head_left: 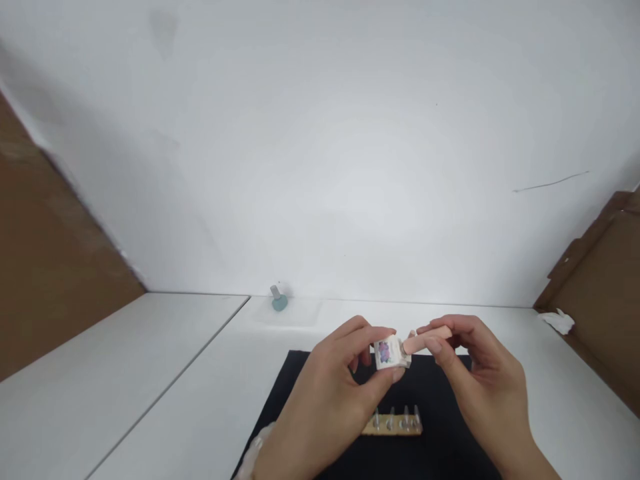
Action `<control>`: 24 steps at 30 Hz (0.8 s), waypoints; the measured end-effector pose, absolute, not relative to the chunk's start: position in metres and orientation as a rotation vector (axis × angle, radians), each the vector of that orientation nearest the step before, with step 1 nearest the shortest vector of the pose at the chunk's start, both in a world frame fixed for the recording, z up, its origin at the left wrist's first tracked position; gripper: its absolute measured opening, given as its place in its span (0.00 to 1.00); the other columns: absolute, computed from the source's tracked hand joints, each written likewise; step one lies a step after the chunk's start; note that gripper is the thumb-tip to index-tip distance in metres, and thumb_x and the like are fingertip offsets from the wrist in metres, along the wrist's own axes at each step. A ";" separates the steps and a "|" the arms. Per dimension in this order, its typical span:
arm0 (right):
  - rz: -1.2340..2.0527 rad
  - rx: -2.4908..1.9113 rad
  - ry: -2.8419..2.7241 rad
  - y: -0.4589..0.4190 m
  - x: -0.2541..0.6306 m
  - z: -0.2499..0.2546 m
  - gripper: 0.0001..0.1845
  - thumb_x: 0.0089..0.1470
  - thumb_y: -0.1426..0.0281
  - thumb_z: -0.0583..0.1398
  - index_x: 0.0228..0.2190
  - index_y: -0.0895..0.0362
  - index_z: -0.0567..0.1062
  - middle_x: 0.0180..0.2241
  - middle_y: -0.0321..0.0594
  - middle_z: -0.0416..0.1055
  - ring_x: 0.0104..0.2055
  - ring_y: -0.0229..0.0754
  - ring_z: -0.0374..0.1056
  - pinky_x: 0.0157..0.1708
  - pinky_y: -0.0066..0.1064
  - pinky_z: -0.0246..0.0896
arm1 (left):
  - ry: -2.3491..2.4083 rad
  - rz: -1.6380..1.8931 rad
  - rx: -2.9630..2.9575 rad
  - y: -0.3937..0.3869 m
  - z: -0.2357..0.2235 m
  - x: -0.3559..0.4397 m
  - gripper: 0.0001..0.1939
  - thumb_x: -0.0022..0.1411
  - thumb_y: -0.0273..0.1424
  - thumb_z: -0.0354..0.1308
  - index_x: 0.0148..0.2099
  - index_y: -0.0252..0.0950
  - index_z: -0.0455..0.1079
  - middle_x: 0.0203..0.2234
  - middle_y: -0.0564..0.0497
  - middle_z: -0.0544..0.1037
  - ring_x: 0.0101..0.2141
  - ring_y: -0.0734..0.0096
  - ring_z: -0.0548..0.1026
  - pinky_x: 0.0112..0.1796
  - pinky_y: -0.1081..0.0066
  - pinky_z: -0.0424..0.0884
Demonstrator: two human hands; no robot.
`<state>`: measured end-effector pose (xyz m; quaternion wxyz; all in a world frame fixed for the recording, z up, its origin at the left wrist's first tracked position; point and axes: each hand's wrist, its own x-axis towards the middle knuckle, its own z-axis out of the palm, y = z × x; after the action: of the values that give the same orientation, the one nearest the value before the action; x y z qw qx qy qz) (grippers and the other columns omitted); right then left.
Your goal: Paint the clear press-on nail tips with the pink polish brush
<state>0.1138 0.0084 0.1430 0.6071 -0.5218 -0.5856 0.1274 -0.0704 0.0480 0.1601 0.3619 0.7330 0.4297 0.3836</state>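
Observation:
My left hand (pixel 345 383) grips a small white nail polish bottle (pixel 385 352) by its sides, between thumb and fingers. A purple flower print faces the camera, and the bottle is tipped with its neck toward the right. My right hand (pixel 483 373) pinches a long peach-coloured cap (pixel 427 339) whose end meets the bottle's neck. Whether the cap is still seated there I cannot tell. Below the hands lies a tan strip (pixel 400 425) with several clear nail tips standing on it; my left hand hides its left part.
A black mat (pixel 430 393) lies under the hands on the white table (pixel 200 380). A teal bottle with a grey cap (pixel 279 300) is at the back by the white wall. Crumpled white tissue (pixel 557 322) lies at right, beside a brown cardboard panel (pixel 600 300).

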 end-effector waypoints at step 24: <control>0.328 -1.205 -1.424 0.012 0.119 0.137 0.11 0.64 0.64 0.63 0.47 0.42 0.81 0.39 0.31 0.83 0.28 0.36 0.75 0.32 0.25 0.74 | 1.071 0.828 1.659 0.060 0.165 -0.075 0.08 0.51 0.34 0.69 0.37 0.41 0.79 0.28 0.57 0.73 0.31 0.67 0.68 0.35 0.67 0.63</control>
<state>0.1193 0.0123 0.1366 0.5843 -0.5162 -0.6102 0.1404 -0.0752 0.0595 0.1653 0.4798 0.6798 0.4387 0.3394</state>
